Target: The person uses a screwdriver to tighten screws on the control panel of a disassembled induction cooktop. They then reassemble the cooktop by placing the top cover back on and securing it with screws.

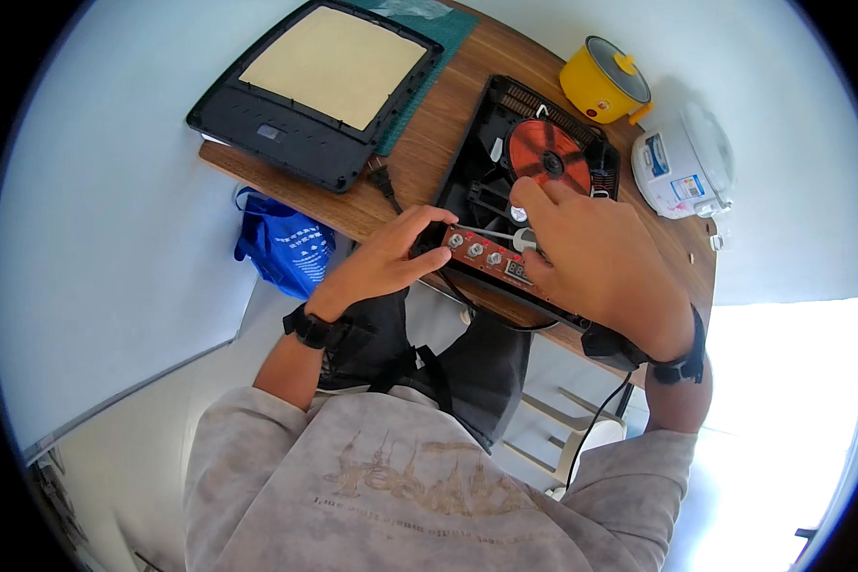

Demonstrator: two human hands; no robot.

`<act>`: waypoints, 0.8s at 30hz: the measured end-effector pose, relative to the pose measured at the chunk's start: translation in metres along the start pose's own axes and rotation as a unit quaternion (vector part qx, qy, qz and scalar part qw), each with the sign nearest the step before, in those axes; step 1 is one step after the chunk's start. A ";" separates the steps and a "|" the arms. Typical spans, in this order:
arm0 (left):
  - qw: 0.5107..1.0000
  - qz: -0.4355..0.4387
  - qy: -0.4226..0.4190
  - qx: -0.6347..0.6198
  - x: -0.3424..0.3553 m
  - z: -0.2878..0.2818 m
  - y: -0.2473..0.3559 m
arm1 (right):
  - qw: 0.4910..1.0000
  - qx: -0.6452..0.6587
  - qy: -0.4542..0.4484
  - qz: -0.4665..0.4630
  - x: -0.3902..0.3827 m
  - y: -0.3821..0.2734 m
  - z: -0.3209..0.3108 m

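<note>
An opened induction cooker (477, 172) with black housing and a round copper coil (534, 143) lies on the wooden table. A red-brown control board (486, 255) with knob-like parts and a small display sits along its near edge. My left hand (381, 257) grips the left end of that board, thumb and forefinger at either side. My right hand (591, 262) is closed on a screwdriver (524, 238) with a pale handle; its shaft reaches leftward over the board toward my left fingertips. The screwdriver's tip is too small to make out clearly.
A detached cooker top (219, 116) lies on a green mat (391, 133). A black plug (379, 178) is beside it. A yellow pot (591, 86) and white rice cooker (672, 167) stand at the back right. A blue bag (281, 248) hangs below the table's left edge.
</note>
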State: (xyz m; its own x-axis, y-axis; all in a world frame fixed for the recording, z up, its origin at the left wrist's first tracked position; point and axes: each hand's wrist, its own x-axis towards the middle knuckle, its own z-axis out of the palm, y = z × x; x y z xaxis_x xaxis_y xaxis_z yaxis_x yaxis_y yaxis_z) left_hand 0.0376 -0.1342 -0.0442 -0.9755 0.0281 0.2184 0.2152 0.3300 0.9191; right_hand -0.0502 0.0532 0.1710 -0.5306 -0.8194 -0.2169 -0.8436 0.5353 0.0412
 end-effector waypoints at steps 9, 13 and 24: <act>0.999 -0.028 -0.026 0.005 0.002 -0.002 0.004 | 0.986 0.128 0.089 -0.057 0.004 0.019 0.003; 0.999 -0.023 -0.024 0.015 0.002 -0.002 0.004 | 0.981 0.142 0.094 -0.098 0.006 0.015 -0.002; 1.000 -0.013 -0.013 0.011 0.002 0.000 0.002 | 0.965 0.174 0.093 -0.170 0.016 0.024 -0.004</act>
State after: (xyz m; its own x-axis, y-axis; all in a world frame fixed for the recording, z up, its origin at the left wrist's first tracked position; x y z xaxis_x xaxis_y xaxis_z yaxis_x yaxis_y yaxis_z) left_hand 0.0365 -0.1340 -0.0422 -0.9817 0.0441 0.1852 0.1888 0.3508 0.9172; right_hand -0.0791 0.0520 0.1720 -0.2608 -0.9652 0.0202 -0.9098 0.2388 -0.3395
